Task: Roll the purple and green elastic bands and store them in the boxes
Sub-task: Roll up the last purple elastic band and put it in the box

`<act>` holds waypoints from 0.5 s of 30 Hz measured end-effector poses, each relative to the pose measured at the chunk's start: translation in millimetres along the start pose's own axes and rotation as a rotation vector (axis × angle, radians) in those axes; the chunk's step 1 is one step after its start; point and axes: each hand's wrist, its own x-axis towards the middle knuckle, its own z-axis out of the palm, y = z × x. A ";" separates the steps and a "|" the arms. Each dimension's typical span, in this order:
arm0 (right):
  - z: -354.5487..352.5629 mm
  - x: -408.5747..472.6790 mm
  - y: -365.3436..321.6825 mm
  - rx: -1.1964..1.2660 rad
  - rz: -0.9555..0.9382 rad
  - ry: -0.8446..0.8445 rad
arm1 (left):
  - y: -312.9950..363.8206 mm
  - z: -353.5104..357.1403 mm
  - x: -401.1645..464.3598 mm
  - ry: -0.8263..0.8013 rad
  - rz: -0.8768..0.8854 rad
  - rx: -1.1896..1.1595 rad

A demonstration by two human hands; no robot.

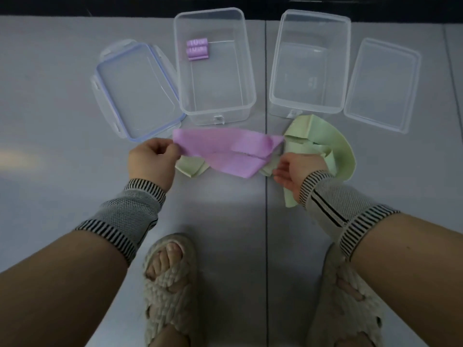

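Pinching one end of a limp purple elastic band [225,152] in the left hand [150,161], a person reaches the slack-fingered right hand [295,171] toward its floppy far end, atop green bands [323,149] before two clear boxes [215,66].

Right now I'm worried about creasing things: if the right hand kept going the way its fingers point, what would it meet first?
The right hand points left with open fingers. It would first meet the edge of the purple band, likely brushing the green band bunched beneath; depth is unclear.
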 end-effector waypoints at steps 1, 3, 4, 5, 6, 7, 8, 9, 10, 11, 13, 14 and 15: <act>2.8 0.3 3.0 -0.149 -0.054 0.032 | -0.4 -3.8 0.6 -0.018 -0.010 -0.027; 9.4 -2.4 3.3 -0.474 -0.268 0.159 | -0.8 -7.3 -0.7 -0.067 -0.029 -0.068; 14.3 -7.5 0.2 -0.592 -0.378 0.211 | -0.8 -7.8 -1.3 -0.088 -0.036 -0.083; 19.2 -12.6 -3.5 -0.650 -0.470 0.239 | -0.2 -8.3 -1.6 -0.107 -0.033 -0.097; 24.3 -17.5 -7.1 -0.671 -0.532 0.230 | 1.9 -9.2 -2.7 -0.123 -0.028 -0.119; 29.1 -17.9 -7.7 -0.680 -0.572 0.211 | 4.1 -10.5 -3.2 -0.131 -0.022 -0.149; 33.7 -18.8 -7.4 -0.697 -0.604 0.192 | 7.1 -12.6 -3.3 -0.131 -0.017 -0.194; 38.3 -18.7 -5.3 -0.718 -0.626 0.177 | 9.0 -15.6 -2.2 -0.121 -0.024 -0.243; 42.0 -19.3 -3.5 -0.744 -0.646 0.168 | 8.0 -19.8 0.4 -0.099 -0.037 -0.292; 44.6 -18.1 -0.1 -0.761 -0.657 0.165 | 4.0 -24.4 4.4 -0.067 -0.050 -0.314; 47.3 -17.4 4.9 -0.775 -0.657 0.169 | -18.0 -35.6 16.9 -0.012 -0.105 -0.245; 48.0 -16.8 6.0 -0.780 -0.656 0.172 | -33.9 -40.3 23.1 -0.008 -0.153 -0.156; 48.5 -15.1 7.2 -0.781 -0.659 0.183 | -49.7 -44.4 27.0 -0.021 -0.205 -0.017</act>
